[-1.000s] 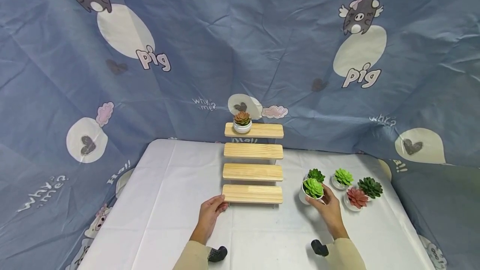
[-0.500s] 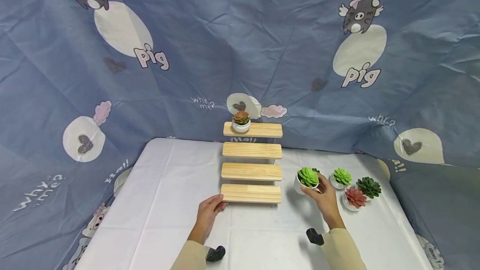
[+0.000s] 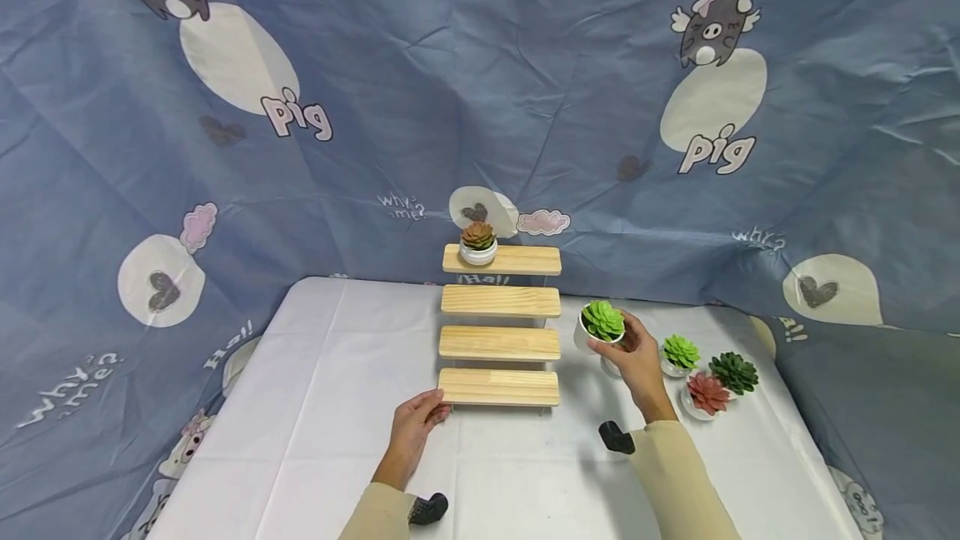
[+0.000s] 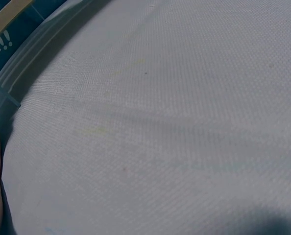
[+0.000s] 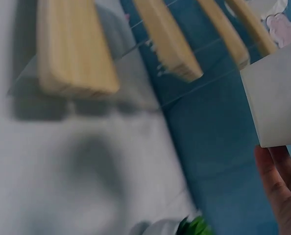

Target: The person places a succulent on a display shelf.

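In the head view my right hand (image 3: 636,361) holds a white pot with a bright green succulent (image 3: 602,322), raised off the table to the right of a tiered wooden display stand (image 3: 499,342). The right wrist view shows the white pot's side (image 5: 278,98), with fingers curled at its lower edge. My left hand (image 3: 412,430) pinches the left end of the stand's lowest shelf (image 3: 498,387). A reddish-brown succulent in a white pot (image 3: 477,242) stands on the top shelf, left of its middle. The left wrist view catches only a sliver of hand at its left edge.
On the right of the white-covered table stand potted succulents: light green (image 3: 680,354), red (image 3: 707,395) and dark green (image 3: 733,373). Another white pot (image 3: 611,367) is mostly hidden behind my right hand. A blue patterned cloth (image 3: 600,148) hangs behind the table.
My right hand has lifted the bright green succulent and carried it away from me and slightly left, toward the stand. The left hand has stayed on the lowest shelf.
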Demonstrator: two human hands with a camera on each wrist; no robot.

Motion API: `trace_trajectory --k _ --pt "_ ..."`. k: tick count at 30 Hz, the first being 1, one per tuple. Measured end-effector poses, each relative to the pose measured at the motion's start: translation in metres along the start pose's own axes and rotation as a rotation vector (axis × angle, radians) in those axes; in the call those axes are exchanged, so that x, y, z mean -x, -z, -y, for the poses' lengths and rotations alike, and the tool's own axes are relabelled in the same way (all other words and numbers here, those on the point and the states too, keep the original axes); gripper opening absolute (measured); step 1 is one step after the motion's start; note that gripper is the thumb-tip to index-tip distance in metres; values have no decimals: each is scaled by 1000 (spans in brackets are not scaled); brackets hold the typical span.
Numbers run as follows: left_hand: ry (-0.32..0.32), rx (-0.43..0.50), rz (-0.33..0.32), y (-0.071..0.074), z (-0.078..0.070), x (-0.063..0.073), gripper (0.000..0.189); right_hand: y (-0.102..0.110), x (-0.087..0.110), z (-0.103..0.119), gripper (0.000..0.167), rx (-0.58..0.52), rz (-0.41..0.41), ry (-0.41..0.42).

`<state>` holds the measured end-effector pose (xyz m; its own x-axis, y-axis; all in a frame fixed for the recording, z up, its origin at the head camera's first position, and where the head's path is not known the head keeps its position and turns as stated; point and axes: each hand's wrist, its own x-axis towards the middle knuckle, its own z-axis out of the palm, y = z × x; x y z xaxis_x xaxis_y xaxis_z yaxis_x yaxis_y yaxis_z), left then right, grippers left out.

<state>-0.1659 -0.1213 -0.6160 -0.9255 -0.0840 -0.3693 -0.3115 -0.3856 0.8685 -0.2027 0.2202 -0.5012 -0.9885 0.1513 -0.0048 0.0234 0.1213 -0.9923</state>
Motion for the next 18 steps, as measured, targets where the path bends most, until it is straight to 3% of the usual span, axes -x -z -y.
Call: trace_trajectory --k 7,18 --pt "7 -9 -6 1 -3 3 19 -13 -14 16 71 -8 37 62" --pt "-5 4 7 -1 -2 2 15 -27 -27 32 71 -36 44 87"
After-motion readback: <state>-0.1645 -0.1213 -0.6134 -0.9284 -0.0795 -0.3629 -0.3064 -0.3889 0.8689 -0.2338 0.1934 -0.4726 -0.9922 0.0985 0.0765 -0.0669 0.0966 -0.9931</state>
